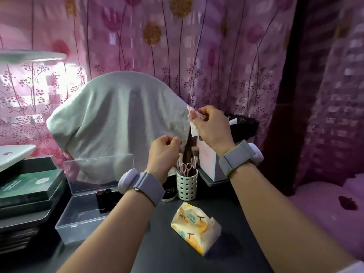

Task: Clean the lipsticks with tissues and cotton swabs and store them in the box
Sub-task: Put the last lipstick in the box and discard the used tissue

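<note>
My right hand [208,125] is raised in front of the curtain and grips a crumpled white tissue [194,115] with pink stains. Lower and to the left, my left hand [164,151] has its fingers curled with thumb against forefinger; whether it holds anything is hidden. A clear plastic box [78,223] with its lid up stands on the dark table at the left. Several dark lipsticks [106,198] stand in the box's back right corner. A yellow patterned tissue pack [195,227] lies on the table between my forearms.
A white perforated cup [187,186] holds pink scissors and brushes behind my left wrist, beside a small round jar [169,194]. A pale towel [118,119] drapes over something tall at the back. A black bag [243,125] and a white box [208,160] stand right; stacked green boxes [29,188] left.
</note>
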Available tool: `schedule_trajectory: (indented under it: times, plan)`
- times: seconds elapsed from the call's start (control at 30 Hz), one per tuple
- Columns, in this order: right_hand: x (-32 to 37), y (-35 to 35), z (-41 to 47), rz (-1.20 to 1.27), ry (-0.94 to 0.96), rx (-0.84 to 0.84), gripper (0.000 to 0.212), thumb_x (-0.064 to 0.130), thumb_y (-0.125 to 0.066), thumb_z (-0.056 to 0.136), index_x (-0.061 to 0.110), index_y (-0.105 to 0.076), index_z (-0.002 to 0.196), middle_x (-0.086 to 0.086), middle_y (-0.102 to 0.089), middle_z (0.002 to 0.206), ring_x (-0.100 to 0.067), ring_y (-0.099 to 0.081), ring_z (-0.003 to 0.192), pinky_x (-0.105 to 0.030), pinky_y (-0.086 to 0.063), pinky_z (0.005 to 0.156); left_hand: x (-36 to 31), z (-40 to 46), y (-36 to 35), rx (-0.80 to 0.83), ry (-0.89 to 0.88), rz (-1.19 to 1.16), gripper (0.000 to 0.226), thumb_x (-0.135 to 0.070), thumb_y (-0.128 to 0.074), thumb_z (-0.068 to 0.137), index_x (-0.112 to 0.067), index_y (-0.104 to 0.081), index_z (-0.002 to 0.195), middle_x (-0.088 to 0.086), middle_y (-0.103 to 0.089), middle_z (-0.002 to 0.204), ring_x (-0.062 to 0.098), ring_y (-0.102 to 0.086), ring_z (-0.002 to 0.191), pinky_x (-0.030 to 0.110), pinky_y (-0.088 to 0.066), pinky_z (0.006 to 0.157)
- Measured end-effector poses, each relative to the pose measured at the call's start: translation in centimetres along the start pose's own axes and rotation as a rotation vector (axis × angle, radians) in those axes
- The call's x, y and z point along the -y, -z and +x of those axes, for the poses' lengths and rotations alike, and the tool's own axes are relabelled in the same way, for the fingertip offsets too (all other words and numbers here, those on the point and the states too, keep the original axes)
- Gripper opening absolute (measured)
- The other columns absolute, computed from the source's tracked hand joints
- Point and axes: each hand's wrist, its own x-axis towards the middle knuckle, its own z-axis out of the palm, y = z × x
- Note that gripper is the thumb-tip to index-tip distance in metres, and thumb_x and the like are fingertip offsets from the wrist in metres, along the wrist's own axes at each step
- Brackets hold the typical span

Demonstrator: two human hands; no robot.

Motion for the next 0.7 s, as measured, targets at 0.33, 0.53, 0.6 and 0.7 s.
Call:
schedule_trajectory:
  times: [0.33, 0.53, 0.6, 0.7]
  plan:
    - [-2.7, 1.6, 4.5, -0.064, 0.013, -0.098, 0.036, 0.054, -0.058, 0.095, 0.019, -0.064, 0.090, 0.002, -0.068, 0.082, -0.026, -0.065, 0.080, -0.040, -0.053, 0.068, -2.4, 2.4, -2.9, 0.045, -0.046, 0.050, 0.021, -0.019, -0.054, 0.096, -0.007, -0.068, 0.084, -0.001, -0.061, 0.063, 0.013, -0.049, 0.043, 0.027, -0.041, 0.046]
    - [-4.4, 2.7, 7.5, -0.202, -0.041, -0.077, 0.030, 0.051, -0.060, 0.094, 0.021, -0.063, 0.091, 0.001, -0.069, 0.087, -0.026, -0.064, 0.084, -0.036, -0.051, 0.071, -3.4, 3.5, -3.3, 0.068, -0.098, 0.078, 0.021, -0.022, -0.056, 0.098, -0.009, -0.069, 0.087, -0.006, -0.061, 0.058, 0.005, -0.050, 0.037, 0.025, -0.043, 0.045]
    - [-4.8, 2.9, 8.4, -0.244, -0.071, -0.052, 0.031, 0.052, -0.061, 0.093, 0.023, -0.060, 0.086, 0.001, -0.068, 0.084, -0.027, -0.063, 0.084, -0.037, -0.053, 0.072, -3.5, 3.8, -3.2, 0.068, -0.090, 0.070, 0.021, -0.022, -0.057, 0.097, -0.009, -0.069, 0.088, -0.009, -0.060, 0.052, 0.005, -0.050, 0.037, 0.023, -0.040, 0.042]
    - [-5.2, 3.0, 9.6, -0.328, -0.100, -0.019, 0.030, 0.051, -0.062, 0.093, 0.024, -0.056, 0.080, 0.004, -0.061, 0.078, -0.025, -0.059, 0.081, -0.032, -0.046, 0.069, -3.5, 4.2, -3.2, 0.075, -0.089, 0.077, 0.022, -0.023, -0.057, 0.098, -0.008, -0.069, 0.088, -0.008, -0.060, 0.054, 0.007, -0.050, 0.040, 0.023, -0.039, 0.042]
